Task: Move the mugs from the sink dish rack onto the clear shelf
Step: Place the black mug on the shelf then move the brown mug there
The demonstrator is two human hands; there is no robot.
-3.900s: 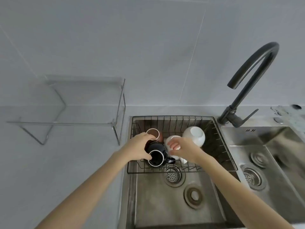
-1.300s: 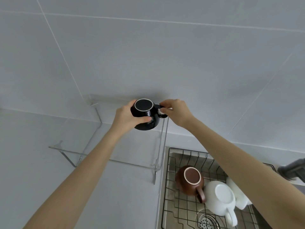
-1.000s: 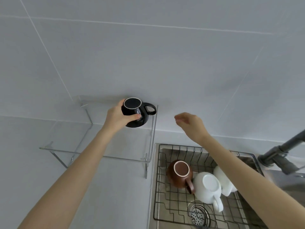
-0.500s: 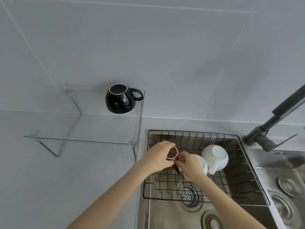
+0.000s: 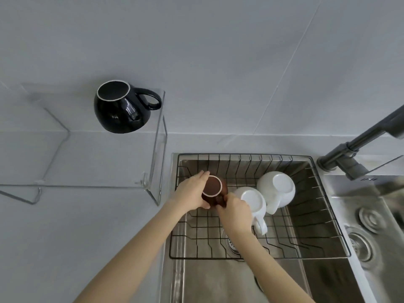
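Note:
A black mug (image 5: 122,110) stands upside down on the clear shelf (image 5: 87,171), near its back right corner, handle to the right. In the black wire dish rack (image 5: 306,237) over the sink, a brown mug (image 5: 212,188) sits upside down at the left. My left hand (image 5: 192,195) wraps its left side and my right hand (image 5: 235,209) holds its handle side. Two white mugs (image 5: 251,201) (image 5: 276,189) lie upside down just right of the brown one.
A dark faucet (image 5: 358,147) rises at the right behind the steel sink (image 5: 218,281). A second basin (image 5: 371,226) with a drain lies further right. Grey countertop runs under and in front of the shelf; a tiled wall stands behind.
The black mug was set on the shelf and released. Both hands went down to the rack and closed on the brown mug; in the last half second they barely shifted.

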